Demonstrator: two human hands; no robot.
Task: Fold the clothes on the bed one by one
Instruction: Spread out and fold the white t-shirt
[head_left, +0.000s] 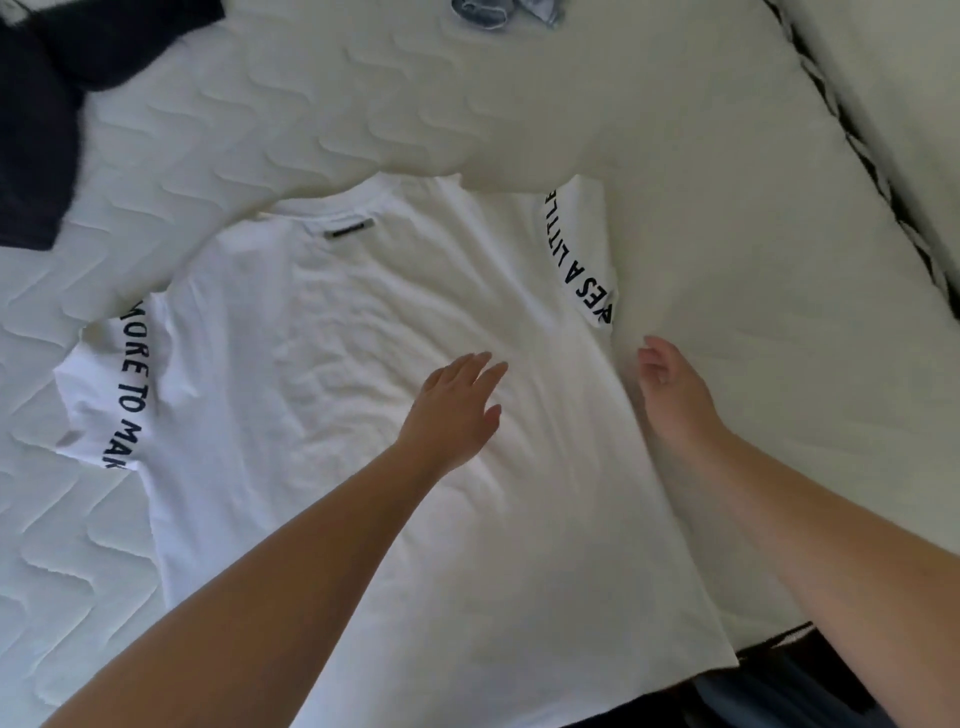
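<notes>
on the bed: one white t-shirt (322, 395) is spread flat on the quilted white mattress (363, 104), collar toward the far side, hem at the near edge.
t-shirt details: two short sleeves are seen, each printed with black lettering; one dark label is sewn inside the collar; light wrinkles are spread across the middle of the cloth.
hands counted: two, both bare, with both forearms reaching in from the near side.
left hand (454, 400): it is laid on the middle of the t-shirt, fingers straight and close together, nothing gripped.
right hand (670, 384): it is placed at the right side edge of the t-shirt, just below the right sleeve; the fingers are loosely bent; whether cloth is pinched cannot be told.
other clothes counted: one dark navy garment (41, 119) is left crumpled at the far left corner, well apart from the t-shirt; one small blue-grey bundle (498, 10) is cut off by the top edge.
mattress border: one black-and-white patterned trim (852, 150) is run along the right side.
</notes>
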